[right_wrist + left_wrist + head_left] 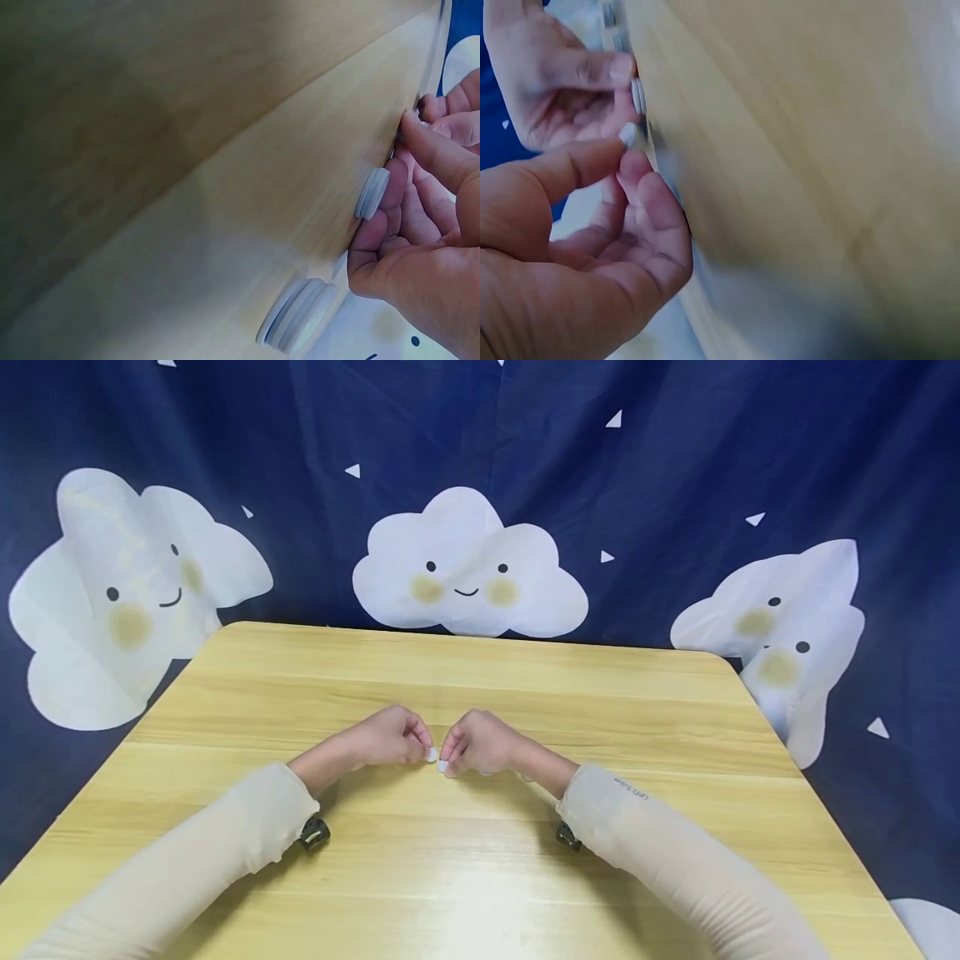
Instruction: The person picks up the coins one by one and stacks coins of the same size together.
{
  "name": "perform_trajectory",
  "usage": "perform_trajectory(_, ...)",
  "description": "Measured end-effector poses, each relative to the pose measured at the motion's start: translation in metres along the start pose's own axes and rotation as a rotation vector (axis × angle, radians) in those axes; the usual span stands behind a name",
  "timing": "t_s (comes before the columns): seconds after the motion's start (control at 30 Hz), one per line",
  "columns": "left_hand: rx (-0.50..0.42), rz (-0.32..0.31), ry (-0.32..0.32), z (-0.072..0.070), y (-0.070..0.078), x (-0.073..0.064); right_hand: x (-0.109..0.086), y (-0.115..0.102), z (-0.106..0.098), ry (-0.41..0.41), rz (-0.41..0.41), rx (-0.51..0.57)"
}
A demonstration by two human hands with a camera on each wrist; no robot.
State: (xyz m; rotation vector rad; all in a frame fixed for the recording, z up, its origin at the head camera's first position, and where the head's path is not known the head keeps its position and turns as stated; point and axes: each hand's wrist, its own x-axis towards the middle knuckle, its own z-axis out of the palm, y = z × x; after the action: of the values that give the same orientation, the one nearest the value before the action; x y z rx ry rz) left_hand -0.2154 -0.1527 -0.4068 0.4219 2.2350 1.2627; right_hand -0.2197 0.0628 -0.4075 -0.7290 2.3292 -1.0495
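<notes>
Between its thumb and fingertip my left hand pinches a small white disc, seen edge-on in the left wrist view as a white disc. Just to the right, my right hand holds another white disc at its fingertips, low at the tabletop. In the left wrist view this looks like thin layered discs. The right wrist view hides it behind the fingers. Beside the right hand's curled fingers stands a short stack of white discs. The two hands nearly meet.
A thicker stack of white discs stands on the wooden table, farther along past the right hand. Behind the table's far edge hangs a dark blue curtain with printed clouds. Long pale sleeves cover both forearms.
</notes>
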Motion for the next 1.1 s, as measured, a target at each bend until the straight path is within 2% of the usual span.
perform_trajectory(0.17,-0.060,-0.064,0.035,0.010,0.005,-0.004,-0.001,0.000,0.000,0.002,0.011,-0.003)
perform_trajectory(0.47,-0.028,-0.115,0.097,0.020,0.008,-0.007,-0.001,0.001,-0.001,0.004,0.005,-0.017)
perform_trajectory(0.77,-0.005,-0.128,0.131,0.025,0.013,-0.008,0.000,0.001,-0.002,0.001,0.010,-0.006)
perform_trajectory(0.93,-0.002,-0.119,0.130,0.026,0.012,-0.008,0.000,0.002,-0.001,-0.003,0.010,-0.004)
perform_trajectory(1.1,-0.016,-0.137,0.142,0.023,0.011,-0.008,0.000,0.002,-0.001,-0.005,0.005,0.013)
